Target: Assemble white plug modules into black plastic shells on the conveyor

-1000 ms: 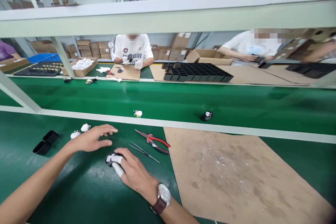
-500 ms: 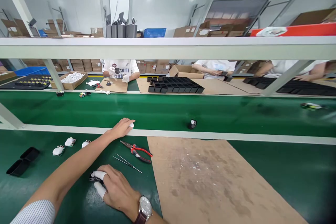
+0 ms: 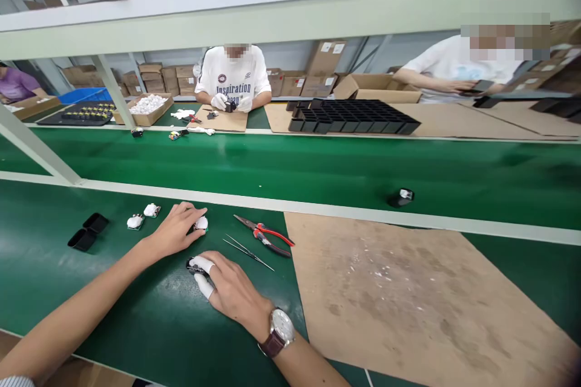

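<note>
My left hand [image 3: 175, 233] rests on the green bench with its fingers curled over a small white part [image 3: 201, 223]. My right hand [image 3: 233, 291], a watch on its wrist and white finger cots on two fingers, presses down on a small black part [image 3: 191, 265] just below the left hand. Two more white parts [image 3: 135, 221] [image 3: 151, 210] lie to the left of my left hand. Red-handled pliers [image 3: 267, 237] and thin tweezers [image 3: 247, 252] lie just right of both hands.
A brown cardboard mat [image 3: 408, 290] covers the bench to the right. Two black trays [image 3: 86, 231] sit at far left. A small black unit [image 3: 400, 196] rides the green conveyor [image 3: 290, 169] beyond the white rail. People work at the far bench beside a black compartment tray [image 3: 354, 117].
My left hand reached out to the conveyor's near edge, closed on the white part there and brought it back onto the bench beside my right hand. My right hand stayed on the black part.
</note>
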`<act>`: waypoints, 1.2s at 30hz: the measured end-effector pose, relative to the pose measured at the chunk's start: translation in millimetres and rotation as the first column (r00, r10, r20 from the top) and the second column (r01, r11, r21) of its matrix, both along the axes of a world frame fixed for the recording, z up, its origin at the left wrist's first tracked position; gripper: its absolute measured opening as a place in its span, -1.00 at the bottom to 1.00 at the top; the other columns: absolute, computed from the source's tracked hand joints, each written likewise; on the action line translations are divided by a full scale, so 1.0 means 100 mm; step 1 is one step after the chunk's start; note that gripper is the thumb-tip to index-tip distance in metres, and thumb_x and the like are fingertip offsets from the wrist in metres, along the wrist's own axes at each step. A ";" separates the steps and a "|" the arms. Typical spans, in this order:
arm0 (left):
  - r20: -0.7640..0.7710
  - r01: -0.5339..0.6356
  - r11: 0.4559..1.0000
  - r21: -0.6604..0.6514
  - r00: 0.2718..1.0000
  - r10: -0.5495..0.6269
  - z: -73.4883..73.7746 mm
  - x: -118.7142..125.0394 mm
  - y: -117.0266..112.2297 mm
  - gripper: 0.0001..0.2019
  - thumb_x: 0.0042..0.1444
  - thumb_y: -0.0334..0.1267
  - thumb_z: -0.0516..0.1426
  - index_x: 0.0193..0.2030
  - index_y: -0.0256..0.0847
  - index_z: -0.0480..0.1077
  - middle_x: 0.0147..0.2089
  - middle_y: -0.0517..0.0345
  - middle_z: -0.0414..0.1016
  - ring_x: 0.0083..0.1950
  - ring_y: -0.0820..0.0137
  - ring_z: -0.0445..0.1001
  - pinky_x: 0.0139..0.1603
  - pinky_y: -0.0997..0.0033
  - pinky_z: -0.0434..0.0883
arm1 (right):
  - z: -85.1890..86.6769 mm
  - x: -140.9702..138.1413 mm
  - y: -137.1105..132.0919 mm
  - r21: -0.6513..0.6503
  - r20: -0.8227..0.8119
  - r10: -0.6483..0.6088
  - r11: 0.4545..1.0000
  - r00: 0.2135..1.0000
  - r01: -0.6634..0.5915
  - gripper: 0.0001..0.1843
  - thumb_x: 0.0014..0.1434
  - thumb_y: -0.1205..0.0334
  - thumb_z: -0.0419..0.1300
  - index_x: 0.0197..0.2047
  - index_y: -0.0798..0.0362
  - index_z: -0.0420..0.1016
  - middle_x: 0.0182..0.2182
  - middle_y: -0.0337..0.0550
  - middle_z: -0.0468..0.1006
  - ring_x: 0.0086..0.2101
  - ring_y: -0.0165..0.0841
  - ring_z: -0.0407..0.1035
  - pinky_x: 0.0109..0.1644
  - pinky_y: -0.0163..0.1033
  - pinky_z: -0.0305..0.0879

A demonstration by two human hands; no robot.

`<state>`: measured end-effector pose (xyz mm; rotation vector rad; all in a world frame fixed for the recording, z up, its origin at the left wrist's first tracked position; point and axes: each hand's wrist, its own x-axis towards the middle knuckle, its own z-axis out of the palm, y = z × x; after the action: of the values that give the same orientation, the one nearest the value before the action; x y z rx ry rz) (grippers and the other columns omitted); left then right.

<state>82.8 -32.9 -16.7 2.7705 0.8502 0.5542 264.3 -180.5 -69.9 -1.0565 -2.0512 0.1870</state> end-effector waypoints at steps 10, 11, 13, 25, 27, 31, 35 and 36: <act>0.325 0.214 0.904 -0.370 0.942 -0.090 -0.13 -0.40 -0.49 -0.20 0.11 0.05 0.44 0.43 -0.06 0.30 0.29 -0.12 0.49 0.25 0.08 0.51 0.29 0.01 0.49 | 0.23 0.22 0.03 -0.050 0.095 -0.134 0.989 0.986 0.139 -0.40 0.42 0.12 0.24 0.41 0.12 0.20 0.17 0.19 0.50 0.13 -0.04 0.47 0.15 0.09 0.55; 0.300 0.206 0.893 -0.401 0.950 -0.084 -0.17 -0.42 -0.54 -0.13 0.06 0.05 0.47 0.46 -0.04 0.27 0.30 -0.12 0.47 0.28 0.05 0.49 0.32 -0.01 0.47 | 0.24 0.28 0.05 -0.038 0.149 -0.213 0.975 0.966 0.221 -0.42 0.42 0.13 0.24 0.38 0.17 0.23 0.15 0.22 0.50 0.11 0.00 0.47 0.13 0.12 0.55; 0.227 0.172 0.878 -0.446 0.971 -0.076 -0.23 -0.44 -0.60 -0.11 0.06 0.01 0.48 0.48 -0.01 0.23 0.33 -0.10 0.44 0.31 0.04 0.47 0.33 -0.01 0.47 | 0.23 0.40 0.09 -0.006 0.294 -0.332 0.937 0.897 0.349 -0.54 0.41 0.22 0.21 0.29 0.22 0.34 0.04 0.22 0.53 0.02 0.04 0.49 0.05 0.17 0.57; 0.321 0.156 0.915 -0.371 0.947 -0.031 -0.38 -0.32 -0.56 -0.67 0.31 -0.30 0.30 0.17 -0.11 0.42 0.01 0.06 0.54 0.03 0.27 0.53 0.05 0.26 0.54 | 0.31 0.31 0.03 0.104 0.234 -0.208 0.977 0.950 0.188 -0.79 0.36 0.51 0.06 -0.07 0.10 0.47 -0.15 -0.03 0.48 -0.36 -0.34 0.36 -0.38 -0.22 0.31; 0.348 0.177 0.922 -0.344 0.936 -0.050 -0.39 -0.31 -0.57 -0.67 0.31 -0.31 0.30 0.17 -0.12 0.41 -0.01 0.06 0.54 0.02 0.27 0.52 0.02 0.27 0.53 | 0.34 0.28 0.02 0.145 0.273 -0.210 0.974 0.939 0.176 -0.77 0.32 0.55 0.05 -0.19 0.08 0.45 -0.17 -0.02 0.48 -0.37 -0.33 0.33 -0.38 -0.20 0.27; 0.378 0.210 0.936 -0.284 0.921 -0.093 -0.38 -0.28 -0.59 -0.65 0.32 -0.32 0.29 0.20 -0.14 0.40 -0.01 0.03 0.55 0.00 0.26 0.50 0.00 0.27 0.52 | 0.35 0.27 0.03 0.206 0.311 -0.248 0.960 0.917 0.190 -0.74 0.27 0.58 0.03 -0.28 0.08 0.43 -0.18 0.01 0.48 -0.36 -0.32 0.32 -0.36 -0.19 0.24; 0.371 0.216 0.942 -0.257 0.922 -0.110 -0.38 -0.26 -0.61 -0.66 0.34 -0.32 0.28 0.20 -0.14 0.39 -0.01 0.01 0.54 -0.02 0.26 0.50 -0.01 0.25 0.53 | 0.36 0.27 0.02 0.211 0.324 -0.252 0.959 0.912 0.190 -0.74 0.25 0.59 0.04 -0.30 0.07 0.42 -0.21 -0.01 0.48 -0.36 -0.31 0.30 -0.37 -0.19 0.21; 0.372 0.217 0.942 -0.255 0.922 -0.111 -0.38 -0.26 -0.61 -0.67 0.34 -0.31 0.28 0.21 -0.14 0.39 -0.01 0.01 0.54 -0.02 0.26 0.50 -0.01 0.25 0.53 | 0.36 0.27 0.02 0.209 0.326 -0.252 0.959 0.911 0.191 -0.74 0.25 0.60 0.05 -0.31 0.07 0.41 -0.21 -0.01 0.48 -0.37 -0.31 0.29 -0.38 -0.19 0.20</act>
<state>56.7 -94.1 -54.7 2.3461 0.5567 0.7928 291.5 -178.7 -33.5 -1.2726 -2.1864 -0.3148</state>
